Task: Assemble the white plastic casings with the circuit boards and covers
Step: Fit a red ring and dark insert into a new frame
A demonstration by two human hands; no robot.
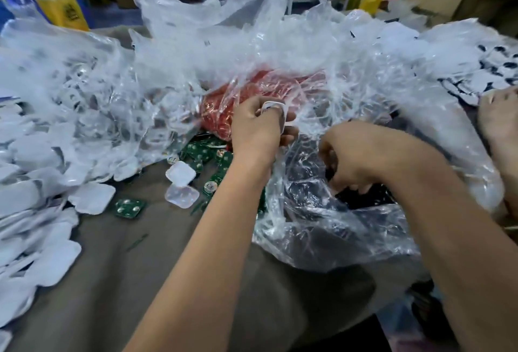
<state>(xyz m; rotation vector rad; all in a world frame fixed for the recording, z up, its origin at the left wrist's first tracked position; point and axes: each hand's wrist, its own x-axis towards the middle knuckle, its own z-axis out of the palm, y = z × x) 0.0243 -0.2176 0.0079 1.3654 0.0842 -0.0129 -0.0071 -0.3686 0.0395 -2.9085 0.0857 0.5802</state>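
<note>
My left hand (256, 127) grips a white plastic casing (276, 112) above the middle of the table. My right hand (350, 155) reaches down into a clear plastic bag (322, 228) of dark parts; its fingers are curled, and what they hold is hidden. Green circuit boards (208, 156) lie scattered just left of my left wrist, one more (129, 207) lying apart. Two white square covers (180, 173) sit beside them. A big heap of white casings (42, 183) fills the left side.
A red bag of wire parts (252, 90) lies under crumpled clear plastic behind my hands. Another person's hand (499, 116) rests at the right edge. White pieces with dark spots (493, 71) pile at the far right. Brown table surface (126, 281) shows in front.
</note>
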